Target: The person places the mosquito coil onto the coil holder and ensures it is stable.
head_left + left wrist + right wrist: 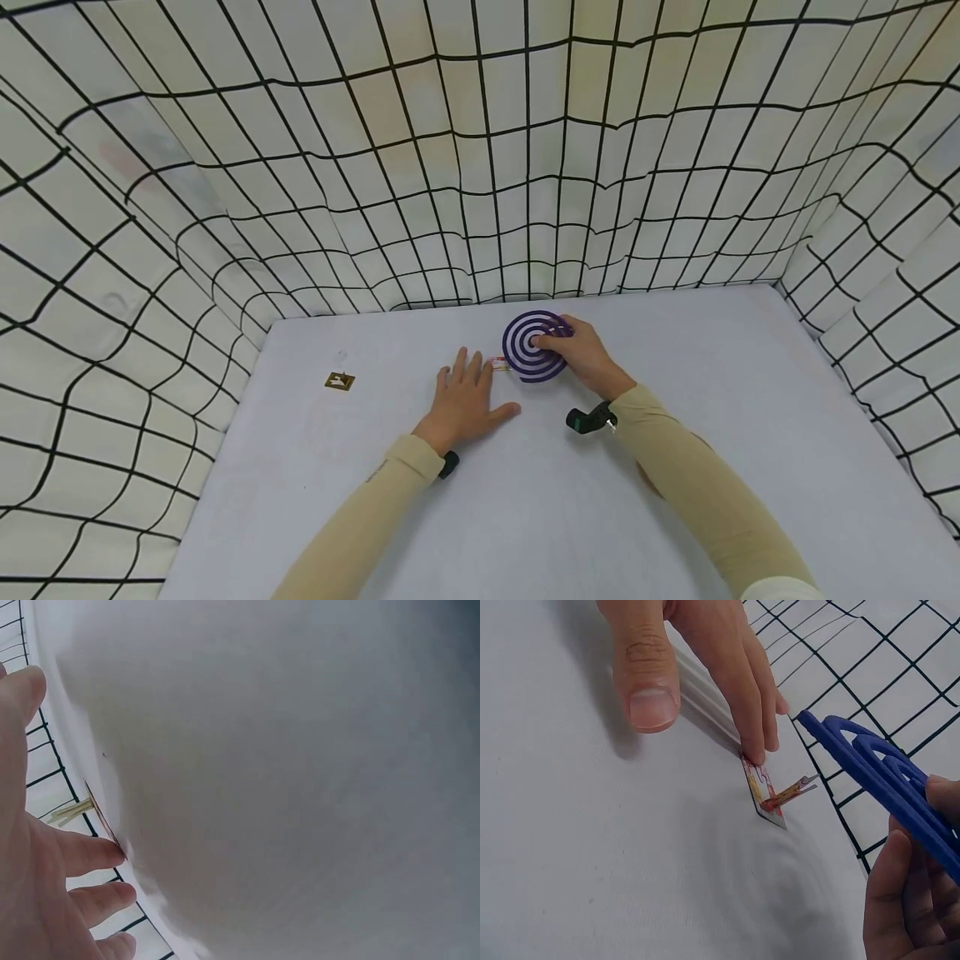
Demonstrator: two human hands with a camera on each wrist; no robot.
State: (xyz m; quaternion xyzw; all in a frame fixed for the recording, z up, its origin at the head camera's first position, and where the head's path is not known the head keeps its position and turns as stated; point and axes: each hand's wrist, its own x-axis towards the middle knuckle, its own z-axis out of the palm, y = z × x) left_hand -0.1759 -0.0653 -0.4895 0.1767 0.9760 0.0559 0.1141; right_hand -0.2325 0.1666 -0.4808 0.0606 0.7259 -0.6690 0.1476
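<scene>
Purple-blue spiral coil point(877, 789) is pinched in the right hand point(592, 362), the thumb laid across its upper face near the centre and the other fingers at its back. Lifted clear of the bench point(525, 500), it sits just to the right of the left hand point(463, 410), which is spread, its fingertips touching one end of a small printed plate point(754, 778). Between the hands, from that plate, a forked tab point(791, 793) stands up at a slant, near the coil but apart from it. Judging by this, the preparation looks done: the tab is raised, the plate is steadied and the coil is in hand. What seems left is joining the two, since nothing shows the coil resting on the tab. Farther out, well to the left of the left hand, lies a gold-coloured plate point(340, 381) that bears no coil; whether it has any part in the work I cannot tell. Beyond both hands, black netting point(527, 129) rises behind the bench.
</scene>
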